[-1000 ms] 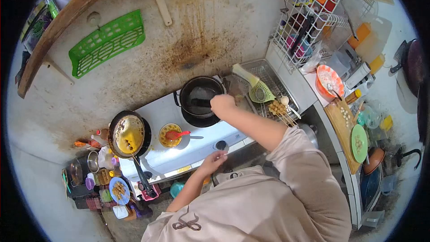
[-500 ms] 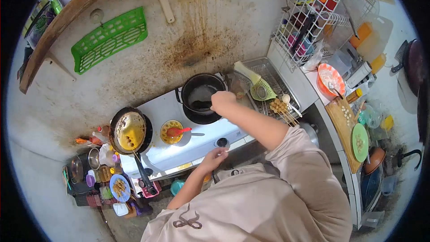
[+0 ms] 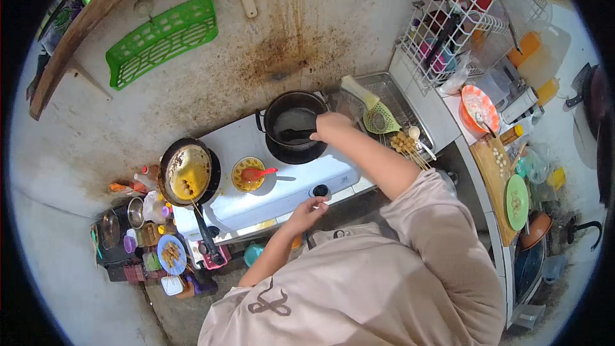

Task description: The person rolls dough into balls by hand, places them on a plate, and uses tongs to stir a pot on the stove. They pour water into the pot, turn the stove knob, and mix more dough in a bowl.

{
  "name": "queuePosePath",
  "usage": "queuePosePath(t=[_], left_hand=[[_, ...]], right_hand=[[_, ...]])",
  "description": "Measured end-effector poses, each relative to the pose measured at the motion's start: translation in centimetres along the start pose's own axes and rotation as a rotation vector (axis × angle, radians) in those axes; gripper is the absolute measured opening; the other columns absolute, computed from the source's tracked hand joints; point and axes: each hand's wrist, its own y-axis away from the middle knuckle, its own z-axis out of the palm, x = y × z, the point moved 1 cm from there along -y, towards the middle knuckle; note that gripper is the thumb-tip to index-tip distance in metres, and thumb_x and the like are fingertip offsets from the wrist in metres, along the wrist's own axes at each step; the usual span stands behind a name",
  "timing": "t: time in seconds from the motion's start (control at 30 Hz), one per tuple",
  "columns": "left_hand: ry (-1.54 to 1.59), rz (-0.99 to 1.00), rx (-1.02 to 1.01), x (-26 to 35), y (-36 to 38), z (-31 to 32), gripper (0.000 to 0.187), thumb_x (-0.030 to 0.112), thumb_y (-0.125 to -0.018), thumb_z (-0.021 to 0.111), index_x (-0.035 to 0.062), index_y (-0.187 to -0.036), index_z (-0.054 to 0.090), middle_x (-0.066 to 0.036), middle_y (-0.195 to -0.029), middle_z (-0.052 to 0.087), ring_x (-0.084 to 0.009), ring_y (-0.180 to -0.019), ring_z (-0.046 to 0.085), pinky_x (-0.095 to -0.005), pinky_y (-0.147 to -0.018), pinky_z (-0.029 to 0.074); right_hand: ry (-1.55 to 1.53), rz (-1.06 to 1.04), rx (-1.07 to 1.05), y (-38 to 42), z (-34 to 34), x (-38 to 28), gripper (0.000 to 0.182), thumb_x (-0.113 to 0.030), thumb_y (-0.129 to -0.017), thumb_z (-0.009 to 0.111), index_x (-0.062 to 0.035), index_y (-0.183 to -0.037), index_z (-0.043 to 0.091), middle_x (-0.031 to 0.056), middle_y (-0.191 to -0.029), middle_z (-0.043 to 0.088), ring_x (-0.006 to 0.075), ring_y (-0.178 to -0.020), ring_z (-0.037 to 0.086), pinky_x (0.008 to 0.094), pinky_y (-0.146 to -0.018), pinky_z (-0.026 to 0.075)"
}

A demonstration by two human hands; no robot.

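Observation:
My right hand (image 3: 331, 127) is closed at the right rim of a dark pot (image 3: 275, 104) on the stove. From its fingers a black utensil (image 3: 296, 134) reaches down into the pot, its head partly hidden. Lower down, my left hand (image 3: 307, 213) has its fingers pinched together, close in front of the stove's black knob (image 3: 320, 190); a small pale bit shows at the fingertips. Left of the pot stands a yellow patterned bowl (image 3: 238, 182) with a red spoon (image 3: 259, 172) in it. A frying pan (image 3: 168, 159) holds yellow liquid and a skewer of balls (image 3: 186, 189).
Skewered balls (image 3: 403, 143), a white ladle (image 3: 415, 133) and a green strainer (image 3: 379, 117) lie right of the stove. Further right are an orange bowl (image 3: 469, 115), a cutting board (image 3: 490, 176) and a green plate (image 3: 516, 202). A blue plate (image 3: 180, 263) of skewers sits lower left.
My right hand has shifted a little to the right and up over the pot's rim, with the black utensil now showing more plainly. The left hand stays by the knob. The view has tilted slightly.

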Motion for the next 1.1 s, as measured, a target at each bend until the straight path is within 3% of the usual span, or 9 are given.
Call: queuePosePath(t=[0.17, 0.27, 0.37, 0.67, 0.77, 0.83, 0.9, 0.97, 1.1], left_hand=[[0.052, 0.037, -0.007, 0.6, 0.3, -0.1, 0.036, 0.027, -0.084, 0.056, 0.0041, -0.112, 0.053, -0.001, -0.088, 0.056, -0.0086, -0.071, 0.048, -0.0227, -0.068, 0.041], [0.03, -0.055, -0.048, 1.1, 0.5, -0.9, 0.037, 0.027, -0.086, 0.054, 0.0028, -0.114, 0.051, -0.001, -0.093, 0.056, -0.009, -0.087, 0.048, -0.0224, -0.077, 0.039], [0.081, 0.004, 0.049, 1.1, 0.5, -1.4, 0.037, 0.027, -0.084, 0.056, 0.0033, -0.112, 0.053, -0.001, -0.088, 0.056, -0.0078, -0.073, 0.046, -0.022, -0.067, 0.04], [0.071, 0.118, 0.283, 4.6, 0.2, -5.9, 0.026, 0.017, -0.086, 0.052, 0.0052, -0.109, 0.054, 0.001, -0.091, 0.059, -0.0043, -0.069, 0.048, -0.0169, -0.058, 0.035], [0.027, 0.229, 0.419, 4.7, -1.0, -9.6, 0.025, 0.017, -0.086, 0.052, 0.0042, -0.107, 0.056, 0.001, -0.088, 0.06, -0.0062, -0.071, 0.052, -0.0177, -0.062, 0.038], [-0.031, 0.276, 0.516, 5.1, -2.5, -12.6, 0.025, 0.018, -0.086, 0.052, 0.0048, -0.107, 0.056, 0.0, -0.089, 0.061, -0.009, -0.075, 0.054, -0.0205, -0.066, 0.042], [-0.511, 0.224, 0.616, 7.8, -3.5, -15.2, 0.034, 0.018, -0.082, 0.057, 0.0082, -0.114, 0.052, -0.006, -0.099, 0.059, -0.0163, -0.082, 0.055, -0.027, -0.073, 0.044], [-1.105, 0.451, 0.748, 9.3, -5.7, -17.5, 0.051, 0.023, -0.077, 0.062, 0.0147, -0.124, 0.044, -0.007, -0.115, 0.053, -0.0242, -0.103, 0.049, -0.0388, -0.083, 0.038], [-1.294, 0.147, 0.58, 12.3, -9.3, -19.9, 0.068, 0.03, -0.07, 0.068, 0.0188, -0.129, 0.037, -0.005, -0.126, 0.044, -0.0257, -0.119, 0.034, -0.051, -0.087, 0.025]], right_hand=[[0.184, -0.062, 0.014, 0.5, 2.3, -1.8, 0.03, -0.032, -0.069, 0.067, -0.0051, -0.081, 0.066, 0.0121, -0.084, 0.064, 0.0264, -0.082, 0.062, 0.0365, -0.068, 0.05], [0.189, -0.05, 0.014, 0.0, 1.4, -1.7, 0.028, -0.033, -0.07, 0.066, -0.0068, -0.08, 0.067, 0.0111, -0.082, 0.064, 0.0256, -0.08, 0.062, 0.0357, -0.067, 0.05], [0.192, -0.073, -0.003, -0.2, 0.8, -0.8, 0.028, -0.033, -0.07, 0.065, -0.0068, -0.08, 0.067, 0.0113, -0.083, 0.064, 0.0258, -0.079, 0.062, 0.0353, -0.066, 0.05], [0.207, -0.215, 0.254, -2.7, 4.7, 1.8, 0.022, -0.026, -0.066, 0.065, -0.0045, -0.071, 0.066, 0.0128, -0.074, 0.062, 0.0259, -0.072, 0.062, 0.0364, -0.059, 0.05], [0.292, -0.264, 0.068, -0.7, 1.7, 0.2, 0.016, -0.008, -0.073, 0.053, -0.0079, -0.078, 0.068, 0.0104, -0.082, 0.065, 0.0241, -0.079, 0.063, 0.0344, -0.062, 0.051], [0.32, -0.288, -0.023, -0.2, 0.7, -0.1, 0.015, -0.009, -0.073, 0.054, -0.0074, -0.08, 0.068, 0.0101, -0.084, 0.065, 0.0237, -0.08, 0.063, 0.0347, -0.063, 0.051], [0.372, -0.323, -0.026, 0.3, 0.3, -0.2, 0.016, -0.009, -0.073, 0.054, -0.0075, -0.08, 0.068, 0.0103, -0.085, 0.065, 0.0237, -0.082, 0.063, 0.0357, -0.062, 0.051], [0.411, -0.352, 0.003, 0.6, 0.7, -0.6, 0.015, -0.01, -0.072, 0.054, -0.0056, -0.079, 0.067, 0.0121, -0.084, 0.063, 0.0253, -0.076, 0.062, 0.0362, -0.057, 0.05], [0.505, -0.299, 0.006, 0.5, 2.9, -1.5, 0.018, -0.01, -0.073, 0.052, -0.0018, -0.082, 0.065, 0.0152, -0.088, 0.06, 0.0255, -0.077, 0.062, 0.0336, -0.056, 0.05]])
